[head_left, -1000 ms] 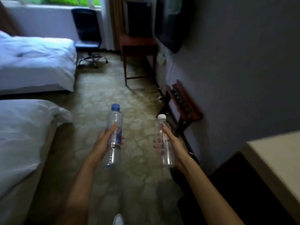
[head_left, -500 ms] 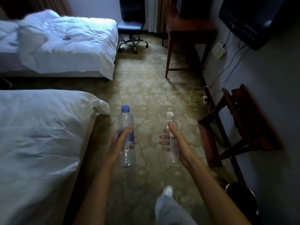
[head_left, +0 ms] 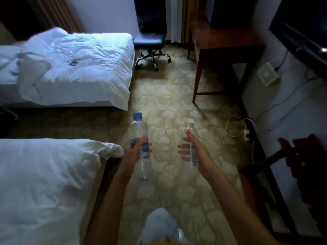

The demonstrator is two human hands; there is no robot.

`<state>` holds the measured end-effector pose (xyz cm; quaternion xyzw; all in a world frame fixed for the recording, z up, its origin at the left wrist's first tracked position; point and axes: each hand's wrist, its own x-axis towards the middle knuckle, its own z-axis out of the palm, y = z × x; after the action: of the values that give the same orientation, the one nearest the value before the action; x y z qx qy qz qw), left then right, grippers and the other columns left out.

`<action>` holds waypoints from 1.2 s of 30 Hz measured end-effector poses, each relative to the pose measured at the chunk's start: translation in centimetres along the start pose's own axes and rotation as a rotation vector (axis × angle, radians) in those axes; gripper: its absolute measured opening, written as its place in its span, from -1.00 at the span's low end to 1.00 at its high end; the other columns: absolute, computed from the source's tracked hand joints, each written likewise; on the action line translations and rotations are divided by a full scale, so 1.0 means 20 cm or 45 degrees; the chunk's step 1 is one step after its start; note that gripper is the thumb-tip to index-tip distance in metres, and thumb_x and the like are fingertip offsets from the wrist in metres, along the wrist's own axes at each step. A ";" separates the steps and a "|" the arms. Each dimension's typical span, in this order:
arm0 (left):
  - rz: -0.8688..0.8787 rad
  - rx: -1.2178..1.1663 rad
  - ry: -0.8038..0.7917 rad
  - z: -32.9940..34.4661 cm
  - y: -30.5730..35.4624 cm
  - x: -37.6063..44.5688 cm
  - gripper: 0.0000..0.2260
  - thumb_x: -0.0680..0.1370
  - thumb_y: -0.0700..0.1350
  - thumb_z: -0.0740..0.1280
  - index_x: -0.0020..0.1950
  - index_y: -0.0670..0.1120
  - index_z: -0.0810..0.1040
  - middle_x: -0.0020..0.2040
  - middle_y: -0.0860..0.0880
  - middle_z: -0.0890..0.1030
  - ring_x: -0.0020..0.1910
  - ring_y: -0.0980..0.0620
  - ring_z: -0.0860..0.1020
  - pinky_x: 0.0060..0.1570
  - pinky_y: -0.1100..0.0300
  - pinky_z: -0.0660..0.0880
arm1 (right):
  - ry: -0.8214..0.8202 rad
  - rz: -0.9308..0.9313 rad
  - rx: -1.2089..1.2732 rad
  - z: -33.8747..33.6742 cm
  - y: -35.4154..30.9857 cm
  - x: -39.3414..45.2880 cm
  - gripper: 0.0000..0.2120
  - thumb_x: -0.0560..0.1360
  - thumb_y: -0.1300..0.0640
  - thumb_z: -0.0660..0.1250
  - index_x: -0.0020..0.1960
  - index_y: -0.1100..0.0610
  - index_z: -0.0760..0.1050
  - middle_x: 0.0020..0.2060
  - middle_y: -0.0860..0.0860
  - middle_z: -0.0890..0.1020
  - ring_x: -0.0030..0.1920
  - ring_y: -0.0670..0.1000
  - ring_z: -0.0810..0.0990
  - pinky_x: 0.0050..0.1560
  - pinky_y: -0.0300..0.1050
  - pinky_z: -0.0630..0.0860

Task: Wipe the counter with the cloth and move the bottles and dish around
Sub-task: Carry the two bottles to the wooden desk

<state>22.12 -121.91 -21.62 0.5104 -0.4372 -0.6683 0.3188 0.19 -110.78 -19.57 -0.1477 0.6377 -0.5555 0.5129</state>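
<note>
1. Hands: both are raised in front of the person, over the patterned carpet (head_left: 168,96), each gripping one clear plastic bottle.
2. Left hand (head_left: 134,151): fingers are wrapped and clamped round the middle of the blue-capped bottle (head_left: 139,131), across its blue label. The bottle stands nearly upright, cap away from the camera, with its base hanging free below the hand.
3. Right hand (head_left: 198,152): thumb lies along the near side and the fingers (head_left: 184,147) curl round the far side of the white-capped bottle (head_left: 189,128), clamped on it at label height. This bottle is also about upright.
4. Both bottles look empty or nearly so; the dim light makes contents hard to judge.
5. Spacing: the two bottles are held side by side, apart from each other, and touch nothing but the hands.
6. Left of view: near bed (head_left: 44,183) with white duvet, just beside the left forearm; far bed (head_left: 79,64) behind it, covers rumpled.
7. Ahead: black office chair (head_left: 152,38) at the foot of the far bed; wooden bench (head_left: 223,43) to its right against the wall.
8. Right of view: wooden rack (head_left: 300,174) against the wall; white cables and a power strip (head_left: 246,131) on the floor beyond it.
9. Bottom edge: one leg in light trousers (head_left: 159,225) is visible between the forearms.
</note>
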 end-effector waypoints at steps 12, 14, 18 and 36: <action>0.000 0.044 -0.164 0.49 0.57 1.76 -0.42 0.51 0.15 0.49 0.39 -0.14 0.47 0.13 -0.25 0.70 -0.01 -0.22 0.72 -0.06 -0.09 0.67 | 0.170 -0.043 -0.007 0.10 -0.79 1.57 -0.29 0.40 -0.41 0.35 0.30 0.11 0.58 0.05 0.12 0.73 0.01 0.14 0.75 -0.10 -0.03 0.69; 0.047 0.099 -0.199 0.64 0.76 2.03 -0.46 0.53 0.16 0.47 0.39 -0.10 0.47 0.12 -0.21 0.71 0.03 -0.22 0.73 -0.04 -0.09 0.68 | 0.222 -0.077 0.013 0.06 -1.01 1.78 -0.30 0.38 -0.41 0.35 0.27 0.10 0.60 0.03 0.14 0.74 0.01 0.15 0.75 -0.08 0.00 0.71; 0.113 0.146 -0.314 0.96 1.08 2.50 -0.49 0.55 0.15 0.45 0.37 -0.09 0.47 0.10 -0.18 0.73 0.03 -0.21 0.73 -0.06 -0.06 0.68 | 0.324 -0.082 0.140 -0.09 -1.36 2.17 -0.44 0.50 -0.31 0.38 0.20 0.15 0.63 -0.11 0.11 0.77 -0.12 0.11 0.76 -0.06 0.04 0.70; 0.184 0.267 -0.507 2.41 1.86 4.60 -0.57 0.54 0.13 0.47 0.34 -0.02 0.53 0.11 -0.11 0.73 0.08 -0.12 0.73 0.10 -0.11 0.66 | 0.400 -0.204 0.303 -0.63 -2.63 4.36 -0.24 0.34 -0.33 0.49 0.33 0.16 0.49 -0.05 0.17 0.69 -0.20 0.09 0.68 -0.11 0.00 0.66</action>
<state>-50.25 -205.05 -20.31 0.3662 -0.5939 -0.6822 0.2185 -67.67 -187.77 -18.78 -0.0480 0.6260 -0.6821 0.3750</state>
